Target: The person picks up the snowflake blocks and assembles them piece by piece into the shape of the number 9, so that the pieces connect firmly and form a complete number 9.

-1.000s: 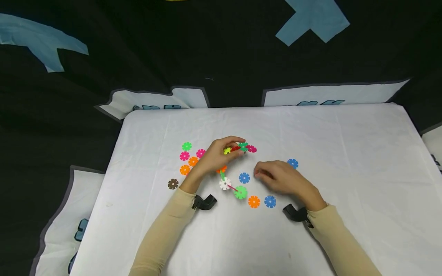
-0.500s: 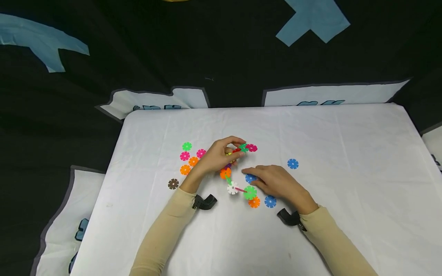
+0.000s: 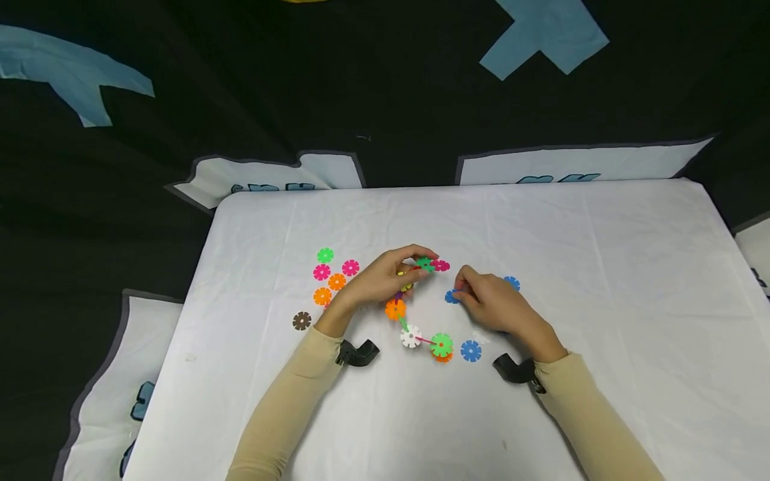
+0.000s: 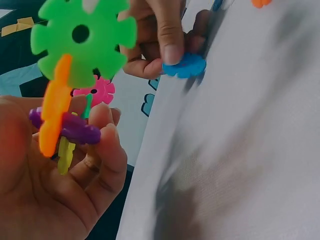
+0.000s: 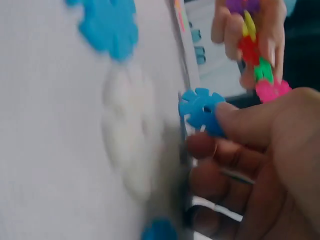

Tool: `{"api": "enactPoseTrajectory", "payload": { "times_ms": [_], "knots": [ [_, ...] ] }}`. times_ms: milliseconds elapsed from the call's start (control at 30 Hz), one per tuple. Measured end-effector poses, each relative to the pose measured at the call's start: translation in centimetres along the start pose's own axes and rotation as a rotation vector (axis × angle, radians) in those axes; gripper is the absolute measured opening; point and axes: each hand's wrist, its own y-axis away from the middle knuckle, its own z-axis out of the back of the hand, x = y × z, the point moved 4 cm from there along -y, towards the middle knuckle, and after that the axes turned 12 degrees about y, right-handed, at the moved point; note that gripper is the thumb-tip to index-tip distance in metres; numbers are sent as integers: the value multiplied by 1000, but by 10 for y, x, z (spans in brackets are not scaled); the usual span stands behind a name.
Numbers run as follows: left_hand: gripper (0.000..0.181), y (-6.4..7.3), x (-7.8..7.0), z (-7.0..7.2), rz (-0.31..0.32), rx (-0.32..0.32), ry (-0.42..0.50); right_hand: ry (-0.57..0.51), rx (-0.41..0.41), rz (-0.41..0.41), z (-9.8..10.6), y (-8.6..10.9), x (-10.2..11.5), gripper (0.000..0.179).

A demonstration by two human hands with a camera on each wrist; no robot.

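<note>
My left hand [image 3: 385,275] holds a chain of notched plastic snowflake discs. From its fingertips a dark green disc [image 3: 425,264] and a pink disc [image 3: 442,266] stick out to the right. The rest hangs toward me: yellow, a purple disc [image 4: 77,129], an orange disc [image 3: 395,309], a white disc [image 3: 411,337] and a light green disc [image 3: 442,344] at the end. My right hand [image 3: 496,304] pinches a blue disc [image 5: 200,107] between thumb and fingers, just right of the chain. The left hand's fingers partly hide the chain's middle.
Loose discs lie on the white tablecloth [image 3: 601,280]: several at the left, among them a brown disc [image 3: 302,321] and a light green one. Another blue disc [image 3: 471,351] lies nearer me, beside a faint white disc [image 3: 480,337]. A blue disc [image 3: 512,282] sits behind my right hand.
My right hand has reached left, picked up the blue disc and drawn back right with it. The chain in my left hand has shifted right and toward me, its light green end now overlapping the loose orange disc.
</note>
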Motion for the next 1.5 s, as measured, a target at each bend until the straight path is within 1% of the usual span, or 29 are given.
{"api": "enactPoseTrajectory", "payload": {
  "times_ms": [133,333,400,500,567,667,800,900,1033,1100,1167,1300,1367,1500],
  "knots": [
    [31,-1,0,-3,2,20,-2,-198,-14,-47,8,1,-11,8],
    [33,-3,1,-4,17,-7,8,-483,-46,-103,16,1,-14,12],
    [31,-3,2,-4,23,-12,22,-565,-53,-114,18,0,-13,15],
    [26,-3,3,-6,30,-15,37,-634,-63,-102,19,-1,-9,20],
    [26,-3,3,-6,28,-15,44,-647,-64,-96,20,-1,-7,22],
    [28,0,-6,-9,36,-20,55,-657,-65,-87,21,0,-6,21],
    [31,0,-7,-9,55,-38,57,-662,-73,-76,23,1,-4,19],
    [30,-5,3,-7,52,-51,56,-677,-88,-63,24,2,-2,19],
    [25,-6,6,-8,43,-48,69,-695,-105,-60,22,1,-1,20],
    [25,-6,7,-9,37,-55,74,-702,-115,-81,21,1,1,22],
    [29,-6,8,-10,39,-74,95,-702,-131,-114,19,1,3,24],
    [35,-7,10,-13,56,-106,156,-691,-190,-178,17,2,7,22],
    [35,-8,11,-14,61,-115,168,-695,-219,-197,16,3,9,21],
    [30,-10,13,-18,57,-136,178,-714,-240,-226,13,3,9,20]
  ]
}}
